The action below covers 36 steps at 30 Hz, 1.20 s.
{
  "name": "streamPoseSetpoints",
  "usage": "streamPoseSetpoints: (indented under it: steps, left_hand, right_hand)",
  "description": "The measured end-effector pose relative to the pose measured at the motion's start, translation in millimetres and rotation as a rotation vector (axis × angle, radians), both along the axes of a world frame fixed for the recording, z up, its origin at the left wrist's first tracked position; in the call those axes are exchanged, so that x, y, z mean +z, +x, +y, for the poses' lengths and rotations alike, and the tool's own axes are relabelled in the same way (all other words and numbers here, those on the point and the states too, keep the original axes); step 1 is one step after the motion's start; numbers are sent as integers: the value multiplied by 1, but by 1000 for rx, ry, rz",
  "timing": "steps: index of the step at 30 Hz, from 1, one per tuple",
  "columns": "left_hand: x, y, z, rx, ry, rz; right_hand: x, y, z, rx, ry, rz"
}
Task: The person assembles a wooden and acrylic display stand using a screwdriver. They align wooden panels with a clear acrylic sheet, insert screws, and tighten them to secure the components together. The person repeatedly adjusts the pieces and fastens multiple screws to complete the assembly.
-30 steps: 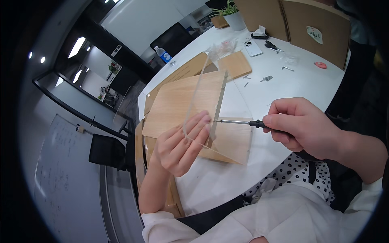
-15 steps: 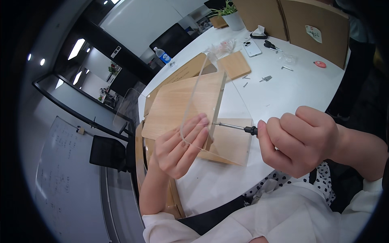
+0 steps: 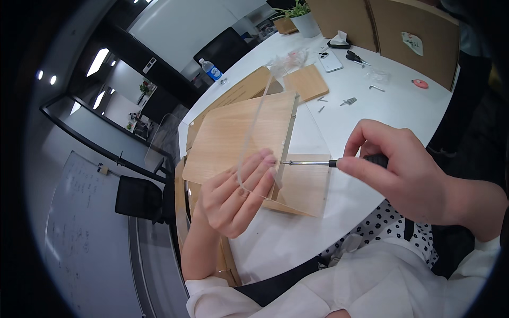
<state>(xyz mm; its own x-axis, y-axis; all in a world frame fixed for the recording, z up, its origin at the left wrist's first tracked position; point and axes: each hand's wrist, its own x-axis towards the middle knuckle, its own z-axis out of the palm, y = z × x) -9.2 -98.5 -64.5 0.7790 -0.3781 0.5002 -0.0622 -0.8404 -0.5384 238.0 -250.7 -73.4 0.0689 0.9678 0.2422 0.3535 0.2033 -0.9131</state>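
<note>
My right hand (image 3: 405, 172) holds a screwdriver (image 3: 313, 163) by its black handle, thumb along one side and index finger bent above. The metal shaft points left, its tip at a screw on the edge of an upright light wooden board (image 3: 233, 127). My left hand (image 3: 236, 199) grips that board near the same edge, fingers stretched together beside the screw. A clear plastic panel (image 3: 254, 127) with a rounded corner stands along the board's edge and partly overlaps my left fingers. Another wooden piece (image 3: 305, 183) extends to the right behind the panel. Exact contact of the tip is too small to tell.
On the white table (image 3: 371, 127) lie a small wooden board (image 3: 307, 84), loose screws (image 3: 322, 99), a white phone (image 3: 330, 61), a black-handled tool (image 3: 355, 58) and a red oval item (image 3: 420, 84). Cardboard (image 3: 413, 42), a potted plant (image 3: 305, 24) and a water bottle (image 3: 211, 70) stand farther back.
My right hand has turned and loosened its fingers round the screwdriver, showing more of the handle. The left hand and the board keep nearly the same place.
</note>
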Motion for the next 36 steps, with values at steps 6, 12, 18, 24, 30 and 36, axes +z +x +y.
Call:
streamPoseSetpoints:
  steps: [6, 12, 18, 24, 30, 36]
  left_hand:
    - [3, 2, -2, 13, 17, 19]
    - [1, 1, 0, -14, -2, 5]
    - [0, 1, 1, -8, 7, 8]
    - [0, -1, -1, 19, -21, 16]
    - [1, 0, -2, 13, -16, 4]
    - [0, 1, 1, -15, 10, -7]
  right_hand:
    - [-22, 8, 7, -111, 1139, -1137]
    - [-20, 11, 13, -69, 1096, -1090]
    - [2, 10, 18, 130, -346, 411]
    - [15, 5, 7, 87, -207, -36]
    - [-14, 3, 8, -89, 1003, -1106]
    - [-13, 11, 12, -8, 1065, -1103]
